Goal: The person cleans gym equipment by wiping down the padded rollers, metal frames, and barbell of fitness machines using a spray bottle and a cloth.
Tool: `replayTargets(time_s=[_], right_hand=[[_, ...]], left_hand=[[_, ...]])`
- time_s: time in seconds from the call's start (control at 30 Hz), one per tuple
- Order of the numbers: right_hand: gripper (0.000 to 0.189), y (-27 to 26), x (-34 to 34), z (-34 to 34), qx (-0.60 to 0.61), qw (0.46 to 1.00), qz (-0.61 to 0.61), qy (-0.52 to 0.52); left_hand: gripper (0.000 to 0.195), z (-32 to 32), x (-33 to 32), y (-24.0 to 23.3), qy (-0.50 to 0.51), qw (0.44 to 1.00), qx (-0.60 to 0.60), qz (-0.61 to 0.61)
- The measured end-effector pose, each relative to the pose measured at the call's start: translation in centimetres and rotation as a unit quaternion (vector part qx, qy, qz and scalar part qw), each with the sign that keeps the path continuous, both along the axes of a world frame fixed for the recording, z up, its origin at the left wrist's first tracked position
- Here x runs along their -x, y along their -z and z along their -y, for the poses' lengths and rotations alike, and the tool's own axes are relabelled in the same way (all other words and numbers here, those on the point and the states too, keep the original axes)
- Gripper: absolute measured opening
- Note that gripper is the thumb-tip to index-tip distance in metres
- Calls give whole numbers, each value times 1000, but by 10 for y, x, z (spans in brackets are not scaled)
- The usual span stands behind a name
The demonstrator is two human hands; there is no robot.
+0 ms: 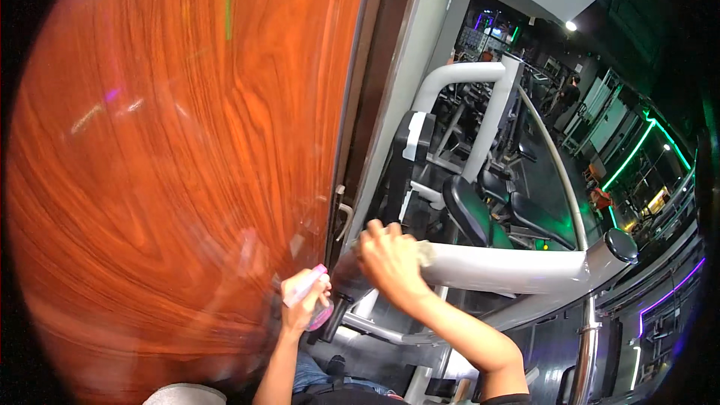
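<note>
Held in my left hand (pixel 296 306) is a small spray bottle (pixel 320 316) with a pink-and-white spray head, in front of the glossy wood-grain panel. My right hand (pixel 389 263) presses a light cloth (pixel 428 253) against a thick pale-grey tube (pixel 506 264) of a gym machine. Most of the cloth is hidden under the fingers, and the hand looks slightly blurred. The tube runs right and meets an angled tube with a black end cap (pixel 621 244).
A wood-grain panel (pixel 185 169) with a metal handle (pixel 344 218) fills the left. Black padded seats (pixel 467 211) and an upright frame (pixel 489 118) stand beyond the tube. A chrome post (pixel 588 343) rises at right. Another person (pixel 569 95) is far off.
</note>
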State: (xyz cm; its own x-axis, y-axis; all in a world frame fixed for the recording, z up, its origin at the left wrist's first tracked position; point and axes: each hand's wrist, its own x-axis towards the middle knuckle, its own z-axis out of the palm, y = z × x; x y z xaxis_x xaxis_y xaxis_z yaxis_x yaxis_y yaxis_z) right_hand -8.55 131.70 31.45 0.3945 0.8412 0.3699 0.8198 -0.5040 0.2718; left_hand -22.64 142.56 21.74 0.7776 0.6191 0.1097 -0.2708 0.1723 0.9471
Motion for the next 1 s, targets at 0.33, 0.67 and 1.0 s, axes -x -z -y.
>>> replayTargets(time_s=[0.33,0.67,1.0], right_hand=[[20,22,19,46,60,994,-3,-96],[43,52,30,72,-283,957,-58,-29],[53,127,22,75,-451,890,-53,-54]], left_hand=[[23,-13,-12,-27,32,977,-210,-2],[44,-10,-47,-4,160,981,-93,61],[45,-11,-42,-1,150,984,-96,18]])
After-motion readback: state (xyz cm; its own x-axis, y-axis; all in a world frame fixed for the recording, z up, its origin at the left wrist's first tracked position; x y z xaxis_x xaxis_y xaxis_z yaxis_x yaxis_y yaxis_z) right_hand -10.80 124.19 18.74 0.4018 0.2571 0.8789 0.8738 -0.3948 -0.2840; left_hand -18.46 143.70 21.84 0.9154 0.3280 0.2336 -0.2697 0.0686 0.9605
